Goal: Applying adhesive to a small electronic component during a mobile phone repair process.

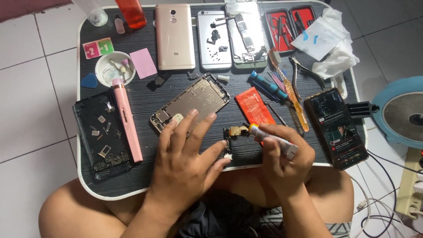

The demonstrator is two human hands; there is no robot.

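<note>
My left hand (185, 154) lies flat on the dark ribbed tray table (150, 101), its fingertips on the lower edge of an opened gold phone housing (194, 99). Its thumb presses down a small black flex part (230, 140) with a white bit at the end. My right hand (284, 156) grips a small white tube with a yellow tip (271, 136), and the tip touches the flex part's gold end (240, 130). A red battery (254, 108) lies just beyond.
A pink pen-like tool (127, 119) and a black phone frame (102, 134) lie at left. Two phone backs (175, 37) and a circuit board (245, 33) lie at the far edge. Tweezers, pliers and screwdrivers (282, 86) sit right of centre, beside a lit phone (337, 128).
</note>
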